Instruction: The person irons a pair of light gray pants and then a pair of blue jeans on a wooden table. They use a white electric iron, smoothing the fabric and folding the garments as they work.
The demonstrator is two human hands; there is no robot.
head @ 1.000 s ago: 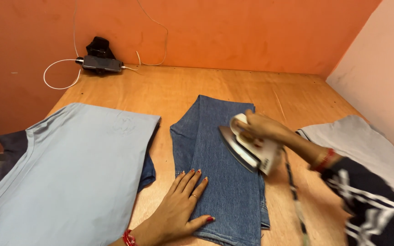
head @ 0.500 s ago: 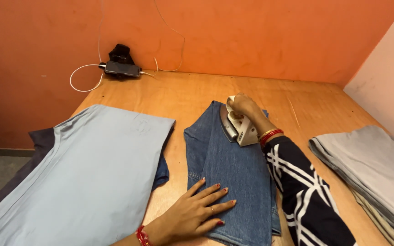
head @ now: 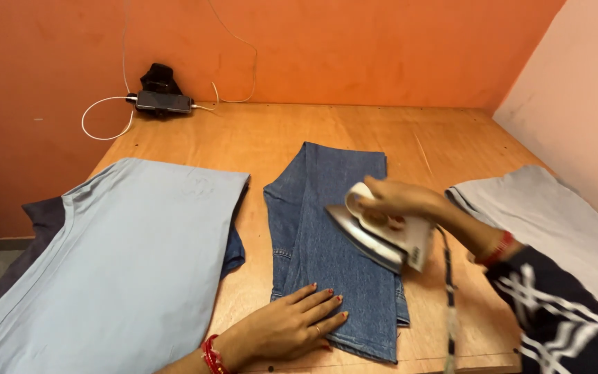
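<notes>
The folded blue denim jeans (head: 330, 235) lie long-ways on the wooden table (head: 278, 138). The left hand (head: 288, 329) presses flat, fingers spread, on the near end. The right hand (head: 396, 197) grips the white iron (head: 375, 232) above the middle.

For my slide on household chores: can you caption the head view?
Right hand runs an iron over folded jeans while the left hand presses them flat on a wooden table.
</notes>
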